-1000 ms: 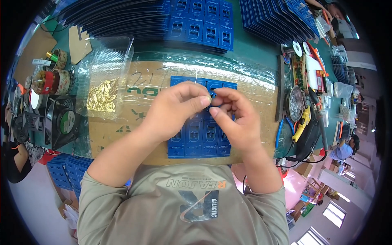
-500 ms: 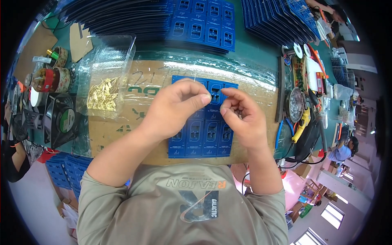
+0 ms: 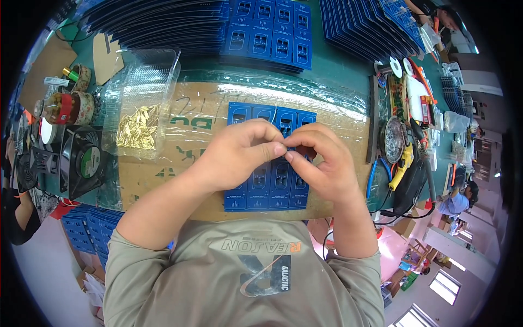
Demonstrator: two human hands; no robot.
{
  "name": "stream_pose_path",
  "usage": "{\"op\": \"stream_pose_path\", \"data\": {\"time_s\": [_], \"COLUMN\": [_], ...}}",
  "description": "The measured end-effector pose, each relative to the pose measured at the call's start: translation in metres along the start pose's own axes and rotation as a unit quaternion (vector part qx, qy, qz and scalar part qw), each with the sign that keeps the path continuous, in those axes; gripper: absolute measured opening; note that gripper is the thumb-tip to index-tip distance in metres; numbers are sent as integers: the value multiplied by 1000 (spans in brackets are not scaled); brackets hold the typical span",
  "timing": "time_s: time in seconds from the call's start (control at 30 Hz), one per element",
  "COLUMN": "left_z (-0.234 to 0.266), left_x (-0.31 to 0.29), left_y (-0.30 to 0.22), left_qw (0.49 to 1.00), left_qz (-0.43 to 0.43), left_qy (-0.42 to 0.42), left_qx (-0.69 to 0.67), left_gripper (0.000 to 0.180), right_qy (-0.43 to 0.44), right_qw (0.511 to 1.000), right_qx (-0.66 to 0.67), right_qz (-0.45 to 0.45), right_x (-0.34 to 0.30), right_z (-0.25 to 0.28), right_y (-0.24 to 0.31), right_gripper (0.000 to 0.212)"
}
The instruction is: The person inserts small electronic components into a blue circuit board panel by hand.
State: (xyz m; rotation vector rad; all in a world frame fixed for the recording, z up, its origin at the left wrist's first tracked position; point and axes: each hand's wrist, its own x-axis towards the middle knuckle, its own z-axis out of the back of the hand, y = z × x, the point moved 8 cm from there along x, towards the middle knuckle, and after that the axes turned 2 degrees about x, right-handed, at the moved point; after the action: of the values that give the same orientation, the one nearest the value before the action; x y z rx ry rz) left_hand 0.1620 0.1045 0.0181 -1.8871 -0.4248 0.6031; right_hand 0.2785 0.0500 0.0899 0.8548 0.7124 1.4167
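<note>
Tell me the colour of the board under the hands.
The board is blue with fine pale markings, best seen in the head view.

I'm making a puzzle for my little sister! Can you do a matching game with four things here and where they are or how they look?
1. Black square fan
2. Shiny gold metal pieces
3. Flat blue rectangular circuit panel on the brown cardboard sheet
4. Bright yellow-handled tool

A. Inside a clear plastic tray
B. Right of the cardboard
C. Green circle in its middle
D. Partly hidden by the left hand and right hand

Pairs: 1-C, 2-A, 3-D, 4-B
</note>
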Motion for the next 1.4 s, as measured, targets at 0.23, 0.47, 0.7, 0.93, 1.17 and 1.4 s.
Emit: {"op": "stream_pose_path", "data": {"time_s": [0.23, 0.47, 0.7, 0.93, 1.17, 1.4], "left_z": [-5, -5, 3, 6, 10, 8], "left_x": [0, -1, 1, 0, 1, 0], "left_y": [7, 11, -1, -1, 0, -3], "left_qw": [996, 994, 995, 990, 990, 990], "left_qz": [77, 84, 79, 77, 67, 70], "left_qy": [37, 47, -12, -23, -48, -43], "left_qx": [-15, -50, -61, -119, -110, -113], "left_gripper": [11, 14, 16, 18, 17, 18], "right_qy": [42, 43, -79, -60, -47, -31], "right_qw": [999, 994, 967, 979, 980, 978], "right_qx": [26, 91, 166, -51, -83, -96], "right_qz": [-24, -38, -175, -190, -172, -183], "right_x": [-1, -3, -12, -8, -2, 1], "right_z": [1, -3, 26, 33, 28, 24], "right_y": [-11, -20, -74, -85, -79, -76], "right_gripper": [14, 12, 11, 14, 11, 11]}}
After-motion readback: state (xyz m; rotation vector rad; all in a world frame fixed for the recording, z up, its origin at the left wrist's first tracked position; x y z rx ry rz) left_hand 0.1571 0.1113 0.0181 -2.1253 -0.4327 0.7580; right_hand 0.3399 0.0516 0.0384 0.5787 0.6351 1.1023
